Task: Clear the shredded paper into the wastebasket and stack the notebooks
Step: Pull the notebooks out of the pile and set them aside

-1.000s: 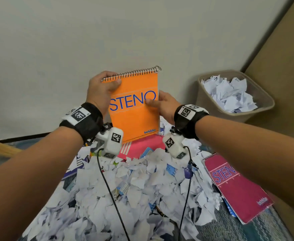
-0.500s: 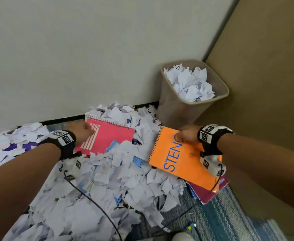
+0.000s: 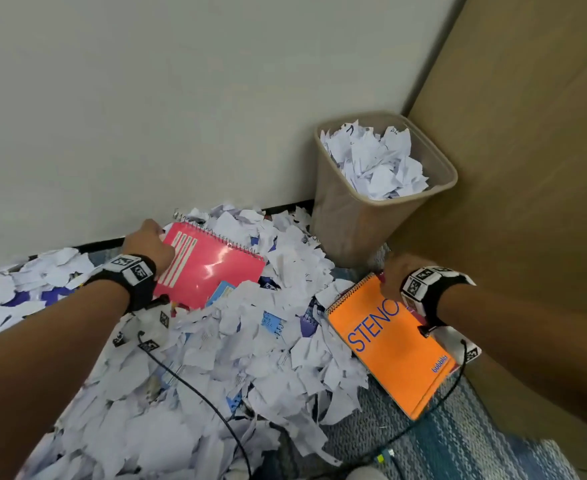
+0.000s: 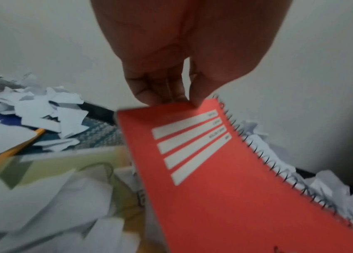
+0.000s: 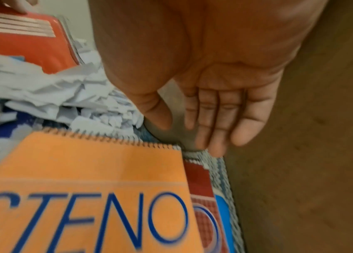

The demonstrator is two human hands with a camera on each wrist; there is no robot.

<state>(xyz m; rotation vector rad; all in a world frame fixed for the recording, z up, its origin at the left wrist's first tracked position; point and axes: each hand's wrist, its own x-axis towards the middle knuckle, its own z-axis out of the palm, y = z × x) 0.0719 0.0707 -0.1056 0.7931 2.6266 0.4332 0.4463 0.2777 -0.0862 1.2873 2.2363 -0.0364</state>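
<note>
Head view: left hand [image 3: 148,242] at left centre grips the corner of a red notebook [image 3: 216,271] lying tilted on the heap of shredded paper [image 3: 216,358] that spreads across the lower left of the frame; right hand [image 3: 394,273] at right centre sits at the upper corner of the orange notebook [image 3: 392,351], which lies flat on top of at least one other notebook, on the carpet just below the wastebasket [image 3: 340,230].
Wastebasket: upper right of centre, in the corner where the wall meets a brown panel, already filled with paper to about its rim.
Left wrist view: fingers [image 4: 158,92] and thumb pinch the red notebook's near corner beside the spiral binding at mid-frame; scraps lie at left and lower left, a pencil [image 4: 15,149] among them.
Right wrist view: right hand's fingers [image 5: 221,116] are straight and spread, holding nothing, above the orange notebook at lower left; edges of a red and a blue cover peek out beneath it at lower centre.
Progress: stack looks begun, with the orange one apparently placed and the red one apparently next.
Remaining: most shredded paper is still on the floor, and the nearly full wastebasket may struggle to take it all.
</note>
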